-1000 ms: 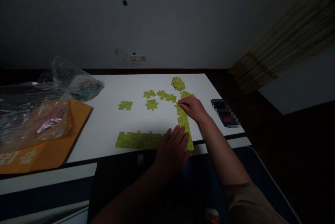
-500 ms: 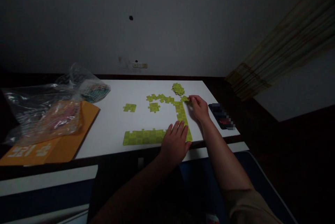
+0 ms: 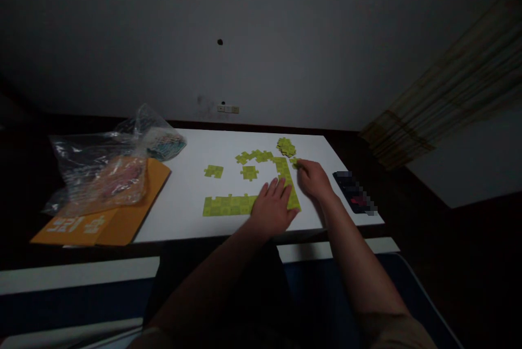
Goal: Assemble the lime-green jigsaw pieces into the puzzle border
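My left hand [image 3: 272, 206] lies flat with its fingers spread over the near right corner of the joined green puzzle strips [image 3: 229, 206]. These strips form an L along the near and right sides. Right of the upright strip, my right hand [image 3: 315, 178] has its fingers curled together on a green puzzle piece [image 3: 293, 162], partly hidden by the fingers. A heap of green puzzle pieces [image 3: 286, 147] sits just beyond that hand. Two loose puzzle pieces, one farther left [image 3: 213, 171] and one nearer the middle [image 3: 249, 173], lie apart on the table.
On the left of the white table [image 3: 175, 218], clear plastic bags [image 3: 98, 169] with contents rest on an orange envelope [image 3: 118, 224]. A dark, pixelated flat object [image 3: 351, 188] lies near the right edge. A row of linked green pieces [image 3: 256, 156] runs at the back.
The camera view has shifted a little, moving the whole scene. My right hand has drawn the puzzle piece slightly nearer, away from the strip's far end. My left hand stays on the corner.
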`<state>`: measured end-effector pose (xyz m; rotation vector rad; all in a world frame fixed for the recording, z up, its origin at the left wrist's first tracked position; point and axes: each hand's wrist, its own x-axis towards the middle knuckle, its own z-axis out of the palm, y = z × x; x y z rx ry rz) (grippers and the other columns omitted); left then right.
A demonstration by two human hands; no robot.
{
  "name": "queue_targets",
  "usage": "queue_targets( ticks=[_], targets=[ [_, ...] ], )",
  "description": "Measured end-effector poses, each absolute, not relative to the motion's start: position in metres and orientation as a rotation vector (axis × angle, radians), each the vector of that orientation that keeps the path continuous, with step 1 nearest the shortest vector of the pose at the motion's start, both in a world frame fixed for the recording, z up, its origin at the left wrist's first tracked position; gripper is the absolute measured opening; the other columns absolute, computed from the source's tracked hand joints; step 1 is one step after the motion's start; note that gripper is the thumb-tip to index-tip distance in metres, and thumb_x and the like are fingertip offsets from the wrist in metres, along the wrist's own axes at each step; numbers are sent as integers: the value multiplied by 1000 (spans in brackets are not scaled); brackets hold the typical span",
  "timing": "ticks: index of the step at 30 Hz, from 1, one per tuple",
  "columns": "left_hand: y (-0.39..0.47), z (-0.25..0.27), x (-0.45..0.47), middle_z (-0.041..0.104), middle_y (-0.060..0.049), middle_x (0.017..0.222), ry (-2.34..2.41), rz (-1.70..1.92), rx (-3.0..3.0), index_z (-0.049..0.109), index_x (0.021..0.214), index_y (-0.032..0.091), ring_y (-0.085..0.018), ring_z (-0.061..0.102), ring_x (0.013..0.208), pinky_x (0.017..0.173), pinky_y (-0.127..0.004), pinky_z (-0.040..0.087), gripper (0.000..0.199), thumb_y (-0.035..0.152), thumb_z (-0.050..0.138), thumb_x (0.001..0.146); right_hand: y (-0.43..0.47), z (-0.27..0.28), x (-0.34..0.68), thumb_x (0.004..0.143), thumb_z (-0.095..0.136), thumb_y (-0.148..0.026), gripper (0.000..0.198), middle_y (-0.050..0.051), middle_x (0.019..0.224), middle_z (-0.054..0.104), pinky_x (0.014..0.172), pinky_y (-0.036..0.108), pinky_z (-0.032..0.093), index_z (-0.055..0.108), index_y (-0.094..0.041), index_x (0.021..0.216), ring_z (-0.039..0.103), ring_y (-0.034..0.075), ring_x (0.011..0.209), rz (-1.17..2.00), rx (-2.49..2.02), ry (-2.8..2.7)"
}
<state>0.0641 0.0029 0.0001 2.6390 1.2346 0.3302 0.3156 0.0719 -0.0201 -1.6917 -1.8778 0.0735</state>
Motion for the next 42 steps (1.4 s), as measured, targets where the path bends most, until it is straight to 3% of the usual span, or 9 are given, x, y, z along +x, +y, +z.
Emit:
queue_targets(
  ticks=[3,8,15,21,26,35,42],
  targets=[
    [49,16,34,22,-9,193,1395,290,2603,39,182,27,-39,18,179,145,-61,20,73,62,36,118,76,-26,319,107,54,-33,49,17,158,73,131,55,46,79,-18,146,64,36,149,55,-1748,-1997],
    [135,12,-5,13,-7,194,1405,8,2591,35,184,31,-41,13,180,144,-63,15,73,62,37,118,76,-36,322,109,54,-31,47,15,164,69,133,55,46,79,-19,147,60,35,155,29,-1850,-1915],
    [183,-9,-38,22,-10,193,1448,113,2568,39,182,32,-40,20,179,142,-62,18,71,63,35,118,76,-43,324,100,60,-21,44,14,156,74,127,63,50,83,-25,137,65,37,147,11,-1837,-1736],
    [183,-3,-10,23,-6,193,1362,215,2626,44,180,33,-40,17,180,144,-63,14,66,55,44,117,77,-42,320,97,60,-20,44,18,157,72,124,70,49,82,-23,135,64,43,145,6,-1863,-1701],
    [178,-5,21,27,-4,191,1227,169,2593,45,179,36,-37,22,179,144,-63,18,64,54,42,117,74,-41,322,96,63,-20,43,15,156,71,126,67,47,84,-27,133,63,42,145,49,-1872,-1645],
    [186,7,-36,22,-9,193,1466,65,2527,37,182,29,-40,19,179,143,-64,16,69,56,35,119,77,-41,325,96,60,-18,44,16,150,74,118,68,50,87,-27,131,64,44,138,-22,-1949,-1628],
    [143,19,-105,16,-10,195,1793,194,2409,30,185,27,-42,14,180,143,-65,16,75,59,33,117,73,-37,327,93,58,-20,44,20,137,76,107,60,56,88,-20,125,70,42,124,-104,-2022,-1646]
  ],
)
